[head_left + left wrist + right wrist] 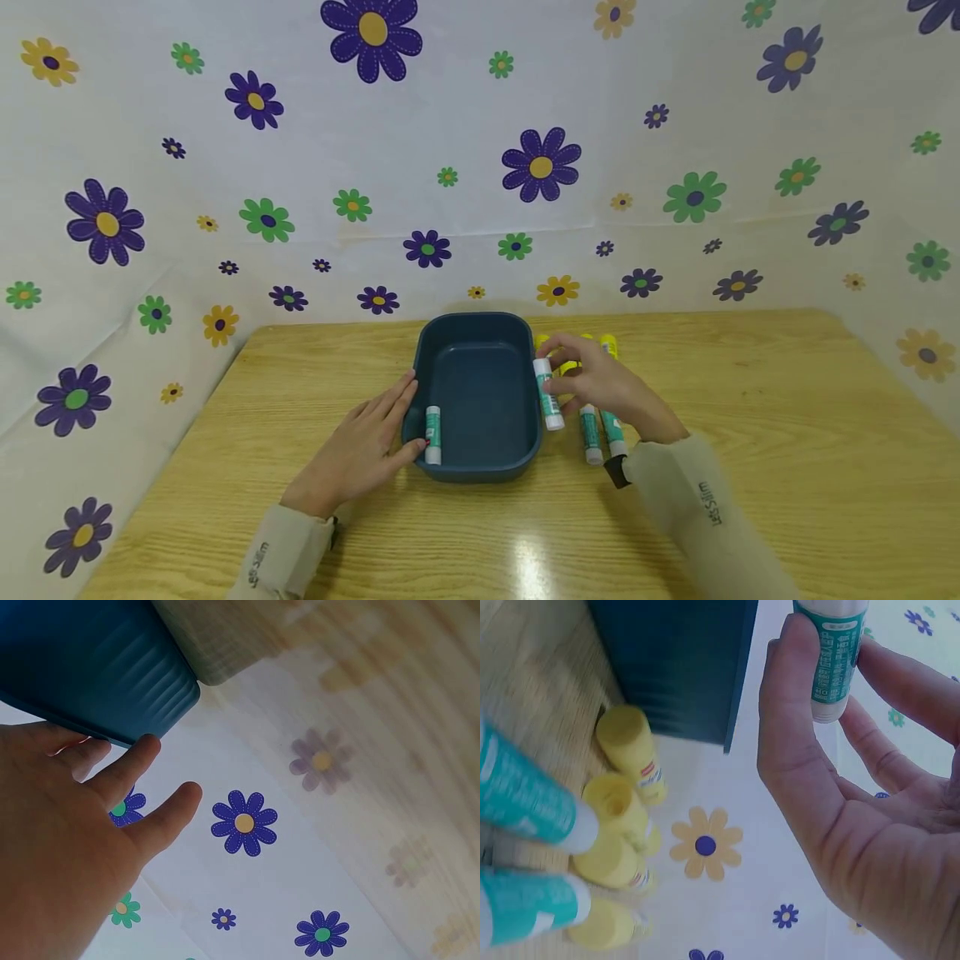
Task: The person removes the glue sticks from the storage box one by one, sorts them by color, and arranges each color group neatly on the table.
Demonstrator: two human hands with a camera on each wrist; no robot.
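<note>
A dark blue plastic bin (480, 400) stands on the wooden table. My left hand (348, 458) rests against its left side with fingers extended; the thumb reaches over the near left corner. Inside the bin, beside that thumb, lies a white and teal glue stick (433, 435). My right hand (600, 387) holds another white and teal glue stick (548, 396) between thumb and fingers, at the bin's right rim. In the right wrist view this glue stick (836, 664) is pinched near its end. Two more teal glue sticks (591, 435) are on the table below the right hand.
Several yellow glue sticks (622, 742) stand or lie to the right of the bin, partly behind the right hand in the head view. A white flowered cloth (450, 125) hangs behind the table (300, 358) and along its sides.
</note>
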